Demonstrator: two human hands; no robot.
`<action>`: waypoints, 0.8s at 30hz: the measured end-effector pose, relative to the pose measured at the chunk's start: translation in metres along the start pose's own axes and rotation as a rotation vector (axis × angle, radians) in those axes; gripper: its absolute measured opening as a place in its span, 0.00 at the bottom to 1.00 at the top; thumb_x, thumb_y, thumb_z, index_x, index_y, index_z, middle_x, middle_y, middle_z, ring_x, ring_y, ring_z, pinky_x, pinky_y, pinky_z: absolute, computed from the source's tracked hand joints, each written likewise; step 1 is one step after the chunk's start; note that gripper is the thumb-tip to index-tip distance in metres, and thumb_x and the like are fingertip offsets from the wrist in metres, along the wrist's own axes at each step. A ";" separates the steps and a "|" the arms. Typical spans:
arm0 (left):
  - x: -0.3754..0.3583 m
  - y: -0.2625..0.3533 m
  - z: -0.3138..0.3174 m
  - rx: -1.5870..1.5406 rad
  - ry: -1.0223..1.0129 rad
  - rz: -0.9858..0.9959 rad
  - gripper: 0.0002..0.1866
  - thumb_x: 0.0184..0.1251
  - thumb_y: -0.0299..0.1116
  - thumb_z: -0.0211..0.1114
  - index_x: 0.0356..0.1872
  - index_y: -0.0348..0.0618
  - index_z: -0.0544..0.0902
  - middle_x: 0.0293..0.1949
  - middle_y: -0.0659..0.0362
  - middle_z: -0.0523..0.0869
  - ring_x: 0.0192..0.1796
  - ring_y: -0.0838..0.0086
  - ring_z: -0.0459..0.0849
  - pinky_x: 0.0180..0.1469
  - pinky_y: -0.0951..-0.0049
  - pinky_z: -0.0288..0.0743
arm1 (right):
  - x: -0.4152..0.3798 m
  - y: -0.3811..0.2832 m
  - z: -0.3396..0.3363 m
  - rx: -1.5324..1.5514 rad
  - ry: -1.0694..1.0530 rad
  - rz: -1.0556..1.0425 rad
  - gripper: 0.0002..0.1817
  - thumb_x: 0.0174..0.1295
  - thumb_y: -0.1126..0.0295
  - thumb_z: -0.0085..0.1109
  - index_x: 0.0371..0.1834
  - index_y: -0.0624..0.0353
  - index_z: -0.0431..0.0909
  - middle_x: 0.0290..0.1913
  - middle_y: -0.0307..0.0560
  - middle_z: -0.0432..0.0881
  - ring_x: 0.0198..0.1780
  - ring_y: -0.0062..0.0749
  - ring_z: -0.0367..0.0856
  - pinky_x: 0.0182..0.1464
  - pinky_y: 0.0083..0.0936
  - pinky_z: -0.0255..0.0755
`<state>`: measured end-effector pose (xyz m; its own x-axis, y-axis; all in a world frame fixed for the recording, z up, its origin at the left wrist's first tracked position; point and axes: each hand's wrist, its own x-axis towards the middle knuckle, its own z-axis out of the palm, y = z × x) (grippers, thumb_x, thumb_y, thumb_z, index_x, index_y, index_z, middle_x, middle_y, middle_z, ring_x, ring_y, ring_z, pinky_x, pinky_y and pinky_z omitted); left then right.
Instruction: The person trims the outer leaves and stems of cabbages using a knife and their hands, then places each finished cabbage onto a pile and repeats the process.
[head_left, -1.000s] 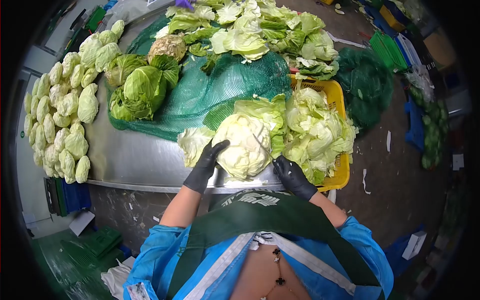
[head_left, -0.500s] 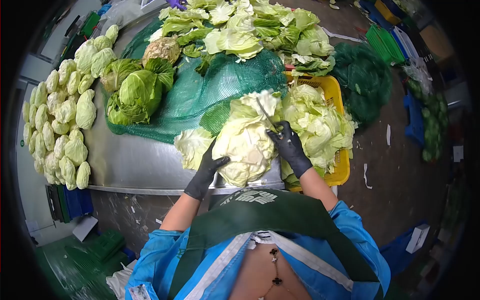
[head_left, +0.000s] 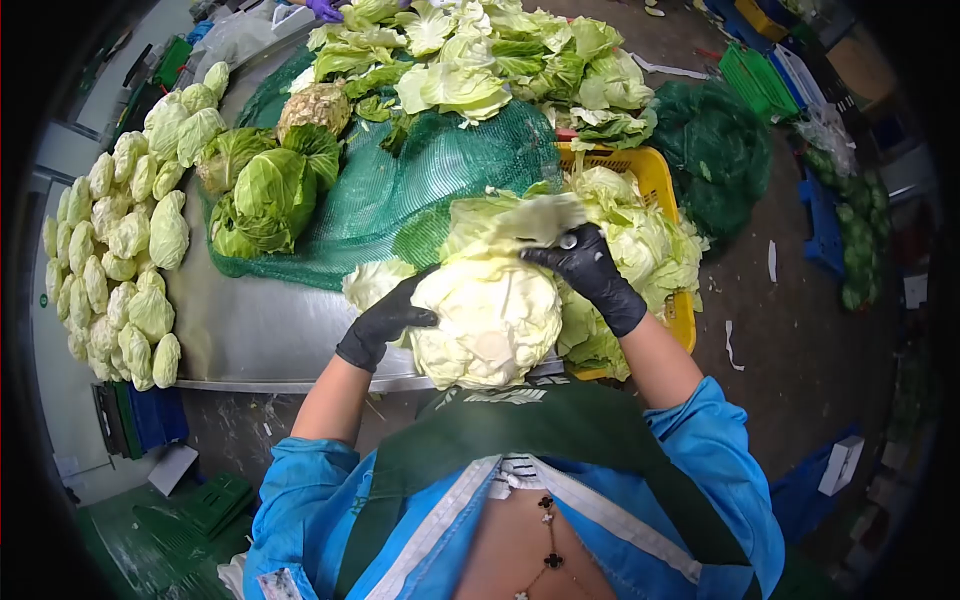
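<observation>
A pale, partly stripped cabbage is held at the table's front edge, its cut stem end facing me. My left hand, black-gloved, grips its left side with the thumb over the top. A loosened outer leaf stands up from the far side, pinched by my black-gloved right hand. The round end of a knife handle shows in that right hand; its blade is hidden. A loose leaf lies beside my left hand.
Peeled cabbages are piled at the left. Untrimmed cabbages sit on green netting. A yellow crate of leaves stands at the right, with a leaf heap behind. Another person's purple-gloved hand shows at the far edge.
The knife blade, visible before, is now out of sight. My right hand has taken hold of an outer leaf and lifted it off the cabbage's far side, baring paler leaves.
</observation>
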<state>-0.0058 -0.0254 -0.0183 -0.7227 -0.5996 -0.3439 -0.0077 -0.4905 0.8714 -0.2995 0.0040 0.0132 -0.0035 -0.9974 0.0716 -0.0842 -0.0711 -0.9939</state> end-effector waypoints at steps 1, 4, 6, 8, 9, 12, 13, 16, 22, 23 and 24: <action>0.004 0.003 0.004 0.120 -0.029 -0.002 0.52 0.39 0.35 0.77 0.67 0.33 0.57 0.61 0.54 0.70 0.63 0.70 0.67 0.63 0.70 0.62 | 0.002 0.008 -0.001 -0.061 0.082 -0.064 0.26 0.42 0.58 0.76 0.37 0.67 0.78 0.27 0.47 0.82 0.31 0.27 0.80 0.36 0.24 0.74; 0.008 0.000 0.011 0.256 -0.043 -0.048 0.56 0.32 0.32 0.80 0.68 0.34 0.56 0.62 0.55 0.69 0.63 0.73 0.65 0.65 0.71 0.59 | 0.021 0.012 -0.010 -0.278 0.334 0.176 0.21 0.43 0.59 0.75 0.25 0.65 0.76 0.24 0.48 0.81 0.26 0.31 0.78 0.30 0.27 0.72; 0.012 0.006 0.010 0.452 -0.151 0.172 0.59 0.30 0.35 0.81 0.68 0.35 0.56 0.62 0.54 0.69 0.64 0.72 0.65 0.67 0.71 0.55 | 0.030 0.049 -0.031 -0.606 0.455 0.159 0.21 0.43 0.60 0.75 0.25 0.63 0.74 0.22 0.45 0.79 0.25 0.31 0.77 0.30 0.28 0.71; 0.007 0.011 0.011 0.460 -0.116 0.217 0.61 0.25 0.37 0.82 0.68 0.34 0.57 0.63 0.52 0.69 0.65 0.70 0.65 0.68 0.69 0.53 | 0.020 0.086 -0.047 -0.155 0.306 0.177 0.24 0.43 0.60 0.75 0.38 0.62 0.76 0.31 0.44 0.81 0.32 0.28 0.77 0.35 0.26 0.72; 0.008 0.009 0.007 0.463 -0.068 0.220 0.60 0.25 0.37 0.82 0.68 0.35 0.57 0.63 0.52 0.69 0.65 0.70 0.65 0.68 0.69 0.53 | 0.002 0.049 -0.040 0.038 0.145 0.159 0.28 0.42 0.60 0.75 0.44 0.62 0.75 0.36 0.46 0.81 0.37 0.29 0.78 0.40 0.26 0.73; 0.007 0.019 0.016 0.629 -0.004 0.263 0.59 0.28 0.35 0.81 0.68 0.37 0.57 0.64 0.54 0.68 0.65 0.71 0.64 0.67 0.68 0.55 | -0.023 -0.018 -0.019 -0.233 -0.227 -0.050 0.45 0.39 0.69 0.77 0.65 0.56 0.65 0.50 0.43 0.78 0.48 0.27 0.74 0.54 0.26 0.68; 0.013 0.035 0.034 0.561 -0.102 0.359 0.57 0.31 0.33 0.80 0.69 0.40 0.57 0.65 0.54 0.67 0.67 0.70 0.64 0.68 0.68 0.55 | -0.017 -0.009 -0.016 -0.174 -0.337 0.008 0.43 0.36 0.65 0.78 0.62 0.53 0.70 0.52 0.43 0.78 0.51 0.31 0.75 0.56 0.29 0.68; 0.014 0.039 0.045 0.568 -0.115 0.312 0.56 0.33 0.32 0.80 0.69 0.43 0.56 0.67 0.54 0.64 0.68 0.68 0.62 0.69 0.67 0.54 | -0.022 0.014 -0.023 -0.275 -0.269 -0.107 0.39 0.32 0.62 0.80 0.54 0.56 0.76 0.52 0.46 0.77 0.53 0.35 0.75 0.55 0.30 0.69; 0.006 0.034 0.074 1.191 0.039 0.520 0.36 0.47 0.45 0.73 0.60 0.48 0.73 0.58 0.50 0.74 0.60 0.59 0.73 0.61 0.66 0.67 | -0.048 0.038 0.001 -0.271 -0.220 -0.215 0.47 0.27 0.63 0.79 0.60 0.51 0.71 0.58 0.45 0.73 0.58 0.39 0.70 0.63 0.32 0.62; 0.009 0.035 0.066 0.948 0.024 0.479 0.29 0.51 0.42 0.71 0.56 0.46 0.76 0.53 0.51 0.78 0.56 0.61 0.77 0.57 0.68 0.71 | -0.047 0.032 -0.001 -0.298 -0.167 -0.210 0.49 0.26 0.63 0.80 0.62 0.51 0.69 0.59 0.46 0.72 0.59 0.40 0.69 0.64 0.33 0.61; 0.010 0.037 0.060 0.702 0.003 0.427 0.22 0.54 0.38 0.69 0.52 0.44 0.80 0.49 0.52 0.82 0.52 0.63 0.81 0.54 0.69 0.74 | -0.049 0.025 0.001 -0.322 -0.111 -0.195 0.51 0.25 0.63 0.80 0.63 0.51 0.67 0.60 0.46 0.71 0.60 0.41 0.68 0.64 0.33 0.61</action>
<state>-0.0551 -0.0116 0.0319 -0.7595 -0.6471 0.0669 -0.1637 0.2897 0.9430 -0.3006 0.0515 -0.0154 0.1499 -0.9618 0.2292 -0.3811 -0.2701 -0.8842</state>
